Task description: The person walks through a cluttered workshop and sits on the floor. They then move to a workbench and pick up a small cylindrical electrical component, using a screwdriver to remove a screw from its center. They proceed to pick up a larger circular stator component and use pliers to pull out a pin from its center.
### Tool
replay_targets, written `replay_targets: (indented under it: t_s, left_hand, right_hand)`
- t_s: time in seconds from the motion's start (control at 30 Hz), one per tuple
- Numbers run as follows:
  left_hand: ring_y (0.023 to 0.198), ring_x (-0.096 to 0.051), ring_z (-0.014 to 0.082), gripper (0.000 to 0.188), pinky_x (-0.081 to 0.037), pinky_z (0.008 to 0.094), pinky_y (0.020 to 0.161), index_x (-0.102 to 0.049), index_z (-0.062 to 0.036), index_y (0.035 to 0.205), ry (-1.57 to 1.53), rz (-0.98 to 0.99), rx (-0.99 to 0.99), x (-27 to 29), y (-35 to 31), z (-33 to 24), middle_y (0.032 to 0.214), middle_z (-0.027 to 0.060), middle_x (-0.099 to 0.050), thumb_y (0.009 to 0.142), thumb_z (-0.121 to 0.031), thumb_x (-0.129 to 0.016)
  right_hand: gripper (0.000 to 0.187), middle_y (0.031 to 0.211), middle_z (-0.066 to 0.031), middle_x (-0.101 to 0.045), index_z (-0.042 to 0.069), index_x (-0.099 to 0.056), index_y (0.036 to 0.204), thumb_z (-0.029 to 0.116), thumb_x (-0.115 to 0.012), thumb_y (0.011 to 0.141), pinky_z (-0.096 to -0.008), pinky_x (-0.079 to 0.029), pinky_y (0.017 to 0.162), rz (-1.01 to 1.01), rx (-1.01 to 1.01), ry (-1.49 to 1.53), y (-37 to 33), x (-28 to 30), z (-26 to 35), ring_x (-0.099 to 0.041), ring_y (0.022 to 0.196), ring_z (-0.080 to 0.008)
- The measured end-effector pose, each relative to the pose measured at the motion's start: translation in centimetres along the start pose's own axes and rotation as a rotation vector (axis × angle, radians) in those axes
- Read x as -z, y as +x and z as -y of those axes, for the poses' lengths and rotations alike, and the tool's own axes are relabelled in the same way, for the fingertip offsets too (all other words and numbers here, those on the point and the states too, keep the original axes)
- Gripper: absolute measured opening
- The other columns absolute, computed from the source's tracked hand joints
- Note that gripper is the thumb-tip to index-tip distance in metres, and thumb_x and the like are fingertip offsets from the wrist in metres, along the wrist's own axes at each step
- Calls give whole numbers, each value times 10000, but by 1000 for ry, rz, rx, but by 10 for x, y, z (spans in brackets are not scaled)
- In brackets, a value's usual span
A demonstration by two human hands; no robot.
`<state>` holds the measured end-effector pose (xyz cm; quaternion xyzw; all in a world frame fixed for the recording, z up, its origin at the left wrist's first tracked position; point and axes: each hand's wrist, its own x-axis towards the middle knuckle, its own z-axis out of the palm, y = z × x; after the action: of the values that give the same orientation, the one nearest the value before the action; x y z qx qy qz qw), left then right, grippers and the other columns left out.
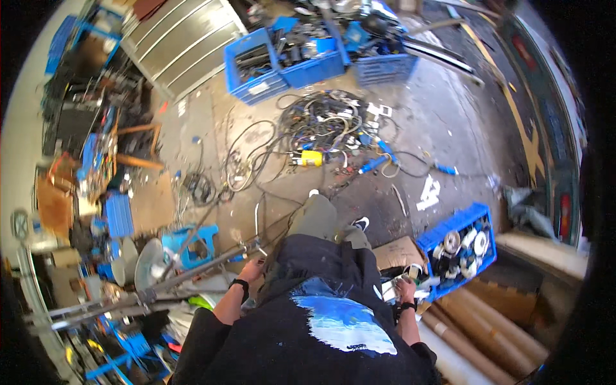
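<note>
flanking one shirt point(276, 333): left grip point(251, 270), right grip point(405, 290) near one blue crate point(473, 213)

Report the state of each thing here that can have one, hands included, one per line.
Right-hand crate: open-topped, loaded.
Right hand: lowered beside the right-hand crate; grip unclear.
Left hand: lowered beside the body; grip unclear.
Black wristbands: worn, one on each wrist.
Far blue crates: open-topped, loaded.
Cable pile: tangled, loose strands trailing out.
Brown rolls: rolled up, lying down.

Black shirt point(256, 346) (blue-and-white print point(343, 321)), 2 black wristbands point(244, 289), blue crate point(465, 280), brown cardboard point(390, 252).
</note>
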<state>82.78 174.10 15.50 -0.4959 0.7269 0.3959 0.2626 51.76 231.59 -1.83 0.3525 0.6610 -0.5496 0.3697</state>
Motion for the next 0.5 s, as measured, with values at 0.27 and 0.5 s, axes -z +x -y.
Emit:
replay_targets:
  t_s: [0.27,0.5]
  left_hand:
    - [1224,-691,348,482,-554,440,1003,-613,-74,1406,-244,-44,-43,-31,-13,63,1319,186,-714,925,-112,-614]
    - [1216,-694,348,487,-555,444,1005,-615,-100,1414,-308,3,-15,-4,60,116,1338,186,-709,932,-168,-612]
  right_hand:
    - [318,739,-32,-664,-51,-720,1193,80,-675,906,-277,-485,514,86,237,-506,29,-73,115,-592,564,-125]
    - [313,809,-53,-705,-29,-729,1201,116,-724,923,-277,-522,556,121,277,-664,0,-216,153,-635,630,-129]
